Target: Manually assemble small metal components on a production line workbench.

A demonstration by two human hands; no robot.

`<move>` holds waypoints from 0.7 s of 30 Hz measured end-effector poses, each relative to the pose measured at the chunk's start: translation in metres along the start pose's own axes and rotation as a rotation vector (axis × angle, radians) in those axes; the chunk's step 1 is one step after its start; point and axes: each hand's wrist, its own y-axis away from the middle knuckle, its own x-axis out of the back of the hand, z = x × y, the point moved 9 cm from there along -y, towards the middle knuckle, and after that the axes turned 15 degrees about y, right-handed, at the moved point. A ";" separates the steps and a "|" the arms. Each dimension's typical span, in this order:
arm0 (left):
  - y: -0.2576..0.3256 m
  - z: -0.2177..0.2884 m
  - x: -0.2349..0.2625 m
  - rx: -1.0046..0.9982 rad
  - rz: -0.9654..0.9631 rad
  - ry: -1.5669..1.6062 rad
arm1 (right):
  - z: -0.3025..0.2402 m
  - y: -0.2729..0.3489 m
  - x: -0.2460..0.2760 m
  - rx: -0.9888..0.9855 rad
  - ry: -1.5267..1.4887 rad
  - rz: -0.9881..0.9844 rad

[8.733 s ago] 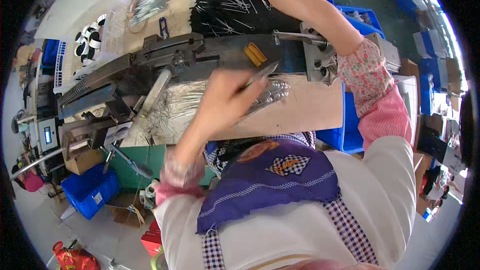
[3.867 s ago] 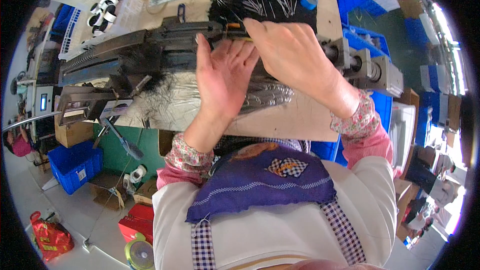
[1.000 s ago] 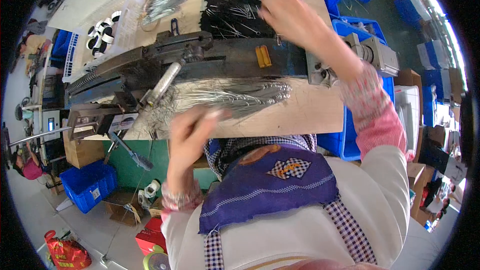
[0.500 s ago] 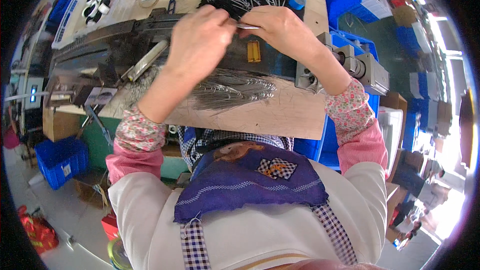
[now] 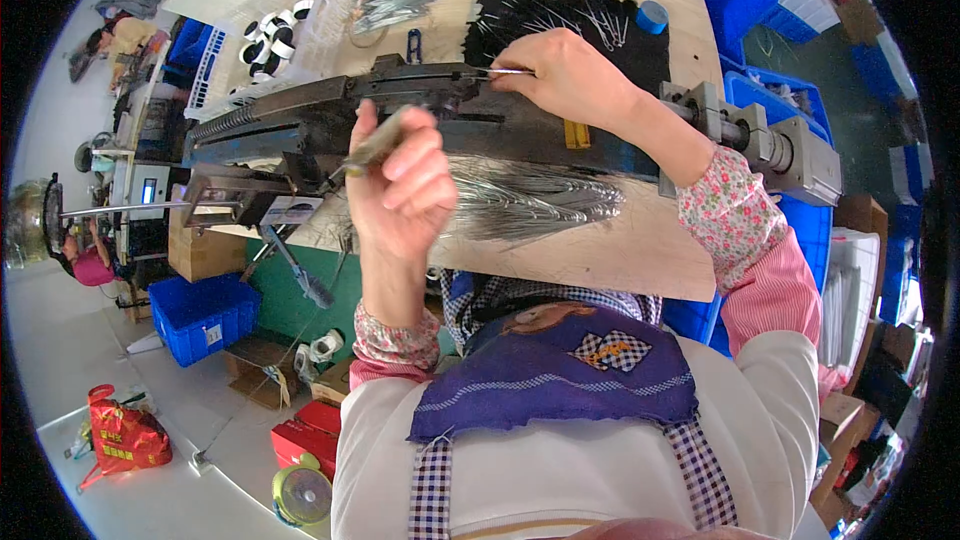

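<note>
A lever handle (image 5: pixel 383 143) of bare metal, smeared by motion, lies in the grip of my left hand (image 5: pixel 398 202). The lever belongs to a long dark metal bench machine (image 5: pixel 330 100), with a coil spring at its left part. My right hand (image 5: pixel 570 78) pinches a thin silvery metal piece (image 5: pixel 512 71), whose left end meets the machine's jaw area. A heap of thin bent metal wires (image 5: pixel 545 205) lies on the bench on the near side of the machine. Beyond my right hand, similar pieces are spread on a black cloth (image 5: pixel 490 35).
A clear plastic bin (image 5: pixel 325 10) with black-and-white rolls stands at the back left, beside a pile of wire pieces (image 5: pixel 400 2). A blue cap (image 5: pixel 652 17) and a yellow block (image 5: pixel 577 134) sit on the bench. Grey metal machinery (image 5: pixel 770 145) borders its right edge.
My left hand has left the spot beside my right hand, come nearer and taken hold of the lever handle. My right hand still pinches the thin metal piece. The view has shifted left.
</note>
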 end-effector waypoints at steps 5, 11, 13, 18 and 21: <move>0.000 -0.010 -0.010 0.006 0.025 0.066 | 0.005 0.001 -0.006 -0.064 -0.032 -0.074; 0.005 0.020 0.068 -0.508 0.328 -1.547 | -0.007 -0.006 -0.006 0.012 0.028 -0.041; 0.004 0.034 0.070 -0.564 0.290 -1.721 | -0.007 -0.005 -0.005 0.048 0.042 -0.021; 0.048 0.073 0.079 -0.326 0.466 -1.607 | -0.047 0.040 0.027 0.012 0.299 0.106; 0.124 0.177 0.089 -0.869 0.697 -1.180 | -0.024 0.085 0.003 -0.168 0.328 -0.048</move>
